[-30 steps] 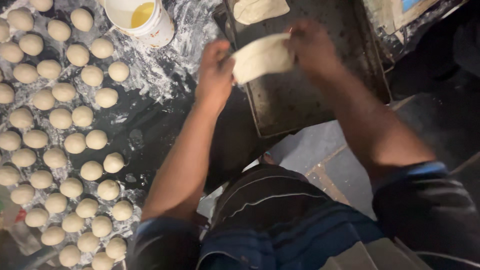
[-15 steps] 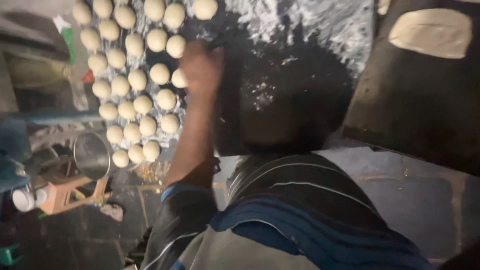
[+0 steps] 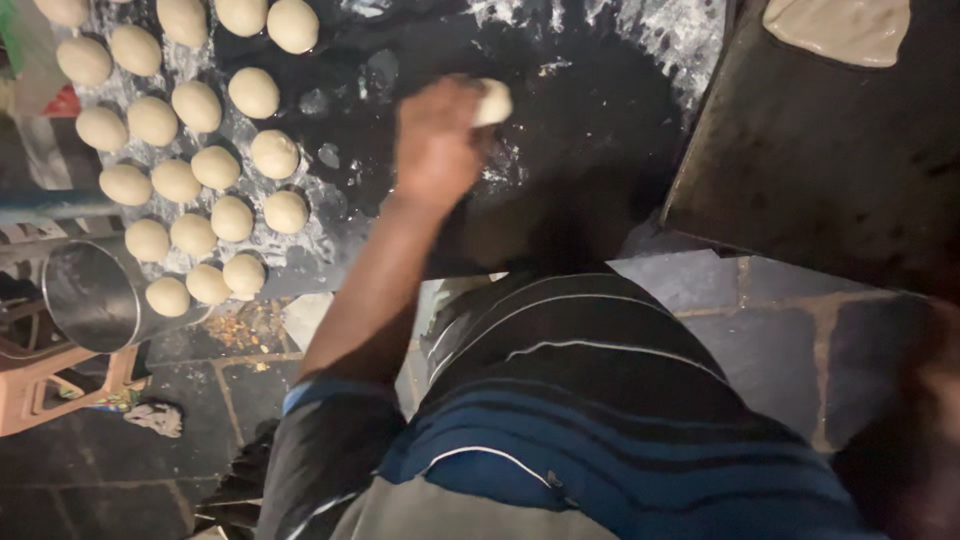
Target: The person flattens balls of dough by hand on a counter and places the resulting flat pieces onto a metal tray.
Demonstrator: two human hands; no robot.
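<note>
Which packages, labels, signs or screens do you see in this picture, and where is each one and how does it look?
Possible packet: at the far left edge, beside the rows of dough balls; a green and red corner, mostly cut off, kind unclear.
No labels, signs or screens show.
The left hand holds a dough ball, which has no wrapping.

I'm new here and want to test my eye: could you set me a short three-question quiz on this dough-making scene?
1. True or false: the left hand holds a small pale round dough ball.
2. Where does the flattened pale dough disc lie? A) on the dark flat metal tray B) in the shiny steel cylindrical container
3. What white powder dusts the dark work surface?

Key: 1 true; 2 A; 3 what looks like flour.
</note>
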